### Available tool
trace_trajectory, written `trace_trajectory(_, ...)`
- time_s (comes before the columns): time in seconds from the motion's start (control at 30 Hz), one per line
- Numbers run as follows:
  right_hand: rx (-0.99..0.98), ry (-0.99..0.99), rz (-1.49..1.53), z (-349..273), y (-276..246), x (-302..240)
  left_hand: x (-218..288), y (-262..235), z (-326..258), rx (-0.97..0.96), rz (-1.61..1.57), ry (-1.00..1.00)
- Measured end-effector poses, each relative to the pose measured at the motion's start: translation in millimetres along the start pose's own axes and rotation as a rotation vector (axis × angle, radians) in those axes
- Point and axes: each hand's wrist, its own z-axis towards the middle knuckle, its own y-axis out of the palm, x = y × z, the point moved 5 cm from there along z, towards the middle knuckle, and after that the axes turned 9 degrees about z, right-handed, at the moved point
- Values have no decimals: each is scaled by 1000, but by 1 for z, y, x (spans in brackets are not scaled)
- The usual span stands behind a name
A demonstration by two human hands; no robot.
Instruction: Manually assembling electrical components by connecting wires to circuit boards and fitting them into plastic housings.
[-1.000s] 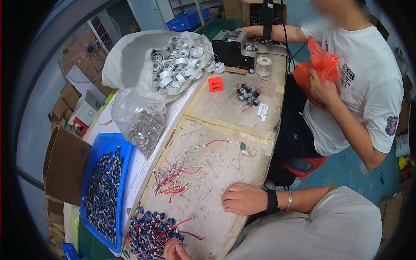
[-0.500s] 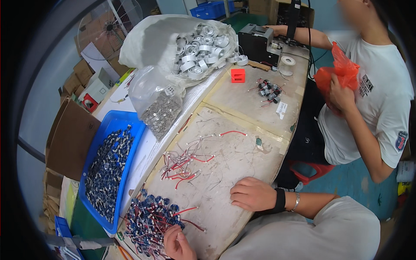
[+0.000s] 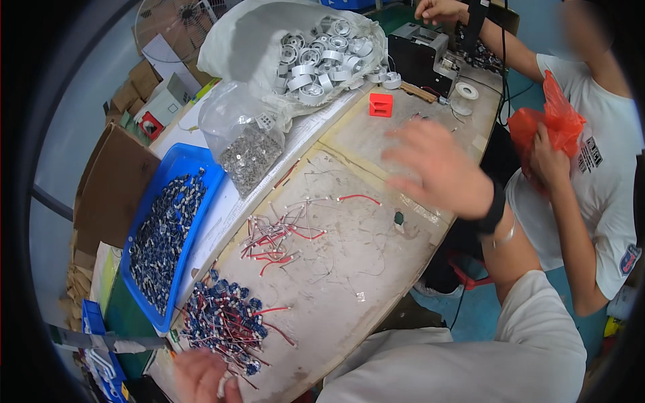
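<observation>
Loosely spread, right hand (image 3: pixel 440 168) hovers over bare tabletop (image 3: pixel 316 329) near its edge; left hand (image 3: pixel 198 377), grip unclear.

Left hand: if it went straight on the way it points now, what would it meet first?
Most likely the pile of blue wired boards, just beyond the left hand. The hand is blurred and its height unclear, so it might pass above them.

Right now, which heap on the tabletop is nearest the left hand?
The heap of blue boards with red wires, beside the left hand; the boardless heap of red and white wires lies farther up the tabletop.
</observation>
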Motion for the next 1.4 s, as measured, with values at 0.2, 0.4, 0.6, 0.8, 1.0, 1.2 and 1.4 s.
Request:
trace_trajectory(0.2,80,503,48,59,-10,135,-11,2,87,25,100,95)
trace_trajectory(0.4,-327,623,20,69,52,250,-10,85,135,-161,-14,255)
trace_trajectory(0.6,-550,609,-137,85,102,298,-33,119,129,-394,-59,243)
trace_trajectory(0.8,-537,743,-217,75,139,324,-63,138,124,-434,-71,170)
trace_trajectory(1.0,-576,830,-267,78,147,324,-74,152,128,-459,-82,152)
trace_trajectory(1.2,-760,819,-280,84,123,284,-63,154,133,-444,-112,227)
trace_trajectory(1.4,-462,575,52,83,57,246,-34,149,134,-459,-208,301)
